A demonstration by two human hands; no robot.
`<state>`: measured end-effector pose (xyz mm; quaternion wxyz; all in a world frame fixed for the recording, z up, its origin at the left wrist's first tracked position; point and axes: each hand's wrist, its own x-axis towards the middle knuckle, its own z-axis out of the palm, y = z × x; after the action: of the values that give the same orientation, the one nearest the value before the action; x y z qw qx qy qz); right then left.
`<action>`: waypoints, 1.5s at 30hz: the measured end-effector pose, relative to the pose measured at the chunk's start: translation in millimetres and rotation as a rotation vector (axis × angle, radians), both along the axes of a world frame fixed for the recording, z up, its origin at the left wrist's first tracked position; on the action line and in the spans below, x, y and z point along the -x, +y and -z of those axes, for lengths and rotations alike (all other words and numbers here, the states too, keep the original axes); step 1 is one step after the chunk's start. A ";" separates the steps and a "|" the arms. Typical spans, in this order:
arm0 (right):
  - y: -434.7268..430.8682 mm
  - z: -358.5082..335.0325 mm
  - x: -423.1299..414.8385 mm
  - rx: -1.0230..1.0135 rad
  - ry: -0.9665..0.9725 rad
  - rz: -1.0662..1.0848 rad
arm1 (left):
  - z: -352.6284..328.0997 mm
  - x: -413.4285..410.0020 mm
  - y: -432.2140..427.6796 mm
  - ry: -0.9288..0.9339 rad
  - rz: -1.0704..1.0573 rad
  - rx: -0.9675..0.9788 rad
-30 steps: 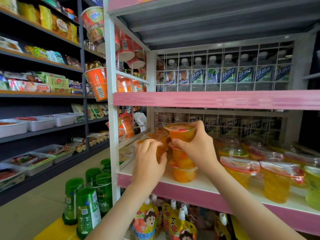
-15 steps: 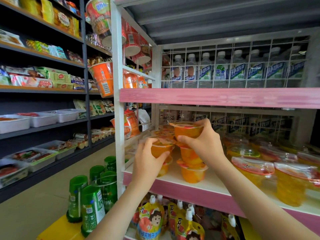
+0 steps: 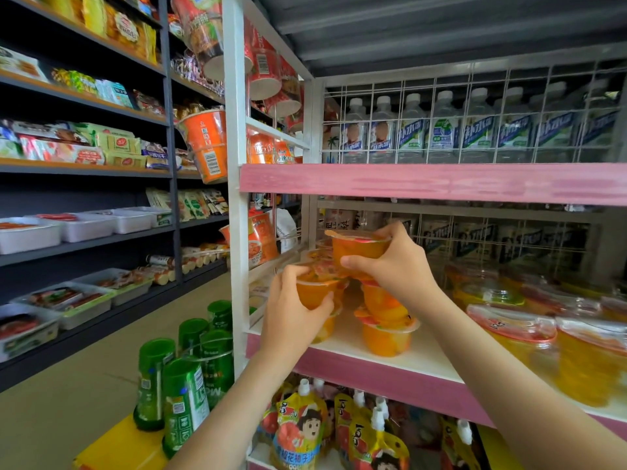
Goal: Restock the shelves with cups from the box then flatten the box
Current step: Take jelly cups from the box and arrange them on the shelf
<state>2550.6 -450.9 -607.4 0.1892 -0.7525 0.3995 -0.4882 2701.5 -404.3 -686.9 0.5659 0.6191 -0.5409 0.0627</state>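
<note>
cups [image 3: 386, 330] stacked on shelf [image 3: 424, 362], bottles [image 3: 444, 130] above

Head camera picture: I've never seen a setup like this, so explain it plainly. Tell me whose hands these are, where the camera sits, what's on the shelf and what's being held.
There is no machine here. A person works with two bare hands, and the single camera is worn on that person's head, looking forward and down, so the arms reach in from the bottom. The left hand grips a lower orange cup. The right hand grips an upper orange cup above a stack of two similar cups. Whether it rests on them is hidden. All this is over a white shelf with a pink front edge. Larger lidded cups stand further right on it. Bottles sit behind a wire grid above, and spouted pouches are below.
</note>
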 end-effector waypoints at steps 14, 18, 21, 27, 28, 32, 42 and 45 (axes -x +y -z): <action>1.0 -2.5 -0.2 -0.072 0.066 -0.076 | -1.8 -4.1 0.9 0.031 0.074 -0.073; 2.3 -5.3 0.7 -0.099 0.103 -0.083 | -0.6 -1.2 2.0 0.087 0.089 -0.072; 3.0 -7.6 1.4 -0.119 0.112 -0.085 | -1.7 0.4 2.2 0.087 0.091 -0.070; 2.1 -8.3 -0.3 -0.061 0.106 -0.036 | -9.1 2.5 4.4 0.060 0.041 -0.116; 1.8 -8.7 -1.7 -0.045 0.110 -0.029 | -10.0 2.2 4.4 0.067 0.042 -0.128; 5.2 -11.5 -12.9 0.005 0.131 -0.038 | -11.3 0.4 5.5 0.091 0.045 -0.136; 12.2 -3.4 -51.8 -0.022 0.083 -0.074 | -13.3 -1.6 2.9 0.070 0.022 -0.174; 13.7 -0.8 -57.0 -0.040 0.061 -0.077 | -15.1 -1.5 2.0 0.029 0.014 -0.182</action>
<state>2607.7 -437.2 -606.6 0.2107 -0.7780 0.3855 -0.4490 2703.1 -402.2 -671.8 0.5156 0.6651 -0.5402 0.0004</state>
